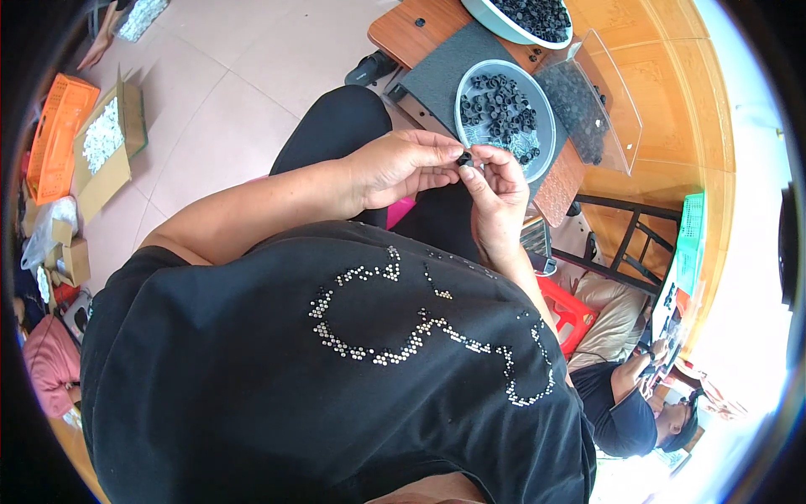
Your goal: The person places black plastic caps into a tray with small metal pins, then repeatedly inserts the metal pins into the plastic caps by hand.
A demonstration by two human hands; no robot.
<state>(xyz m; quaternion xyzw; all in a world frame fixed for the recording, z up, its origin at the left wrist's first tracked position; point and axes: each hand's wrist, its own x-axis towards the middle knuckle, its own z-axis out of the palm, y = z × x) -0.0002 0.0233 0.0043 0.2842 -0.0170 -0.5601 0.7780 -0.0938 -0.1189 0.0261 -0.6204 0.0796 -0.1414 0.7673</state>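
A small black plastic part is pinched between the fingertips of both hands, in front of my lap. My left hand grips it from the left with thumb and forefinger. From the right, the thumb and fingertips of my right hand close on the same part. Just beyond the right hand stands a round clear plastic tub holding many similar black parts. The part's finer shape is partly hidden by my fingers.
A larger pale basin full of black pieces stands on the wooden table, near a clear upright panel. At left are an orange crate and a cardboard box of white pieces. A co-worker sits at lower right.
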